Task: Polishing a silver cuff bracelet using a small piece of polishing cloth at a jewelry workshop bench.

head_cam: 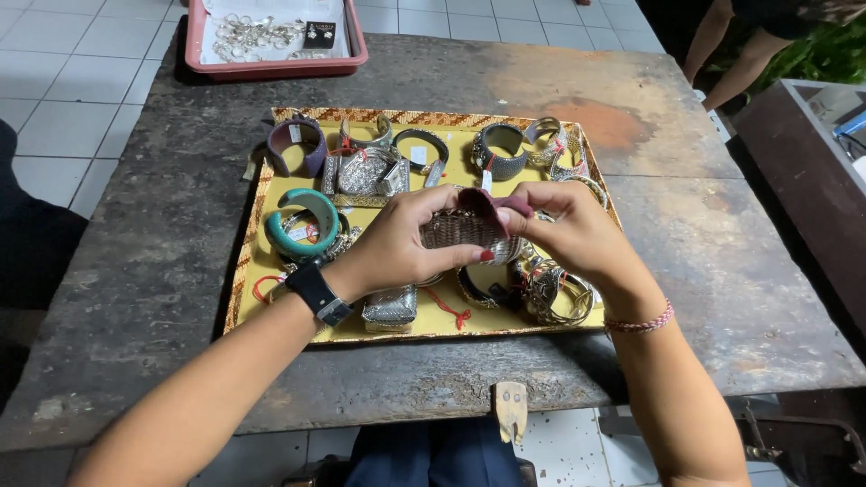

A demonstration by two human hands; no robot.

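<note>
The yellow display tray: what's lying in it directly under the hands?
Under the left hand and right hand, the yellow display tray shows dark patterned metal bangles and a red string tag. The hands and their brown woven cuff cover whatever lies beneath.

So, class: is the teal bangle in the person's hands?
No: the teal bangle lies on the yellow tray; both hands hold a brown woven cuff.

Both forearms reach in from the bottom edge and meet at the middle. The left hand [397, 239] curls inward, thumb stretched to the right, its wrist turned up. The right hand [568, 230] faces it, fingers bent and pinched together, fingertips nearly touching the left's.
</note>
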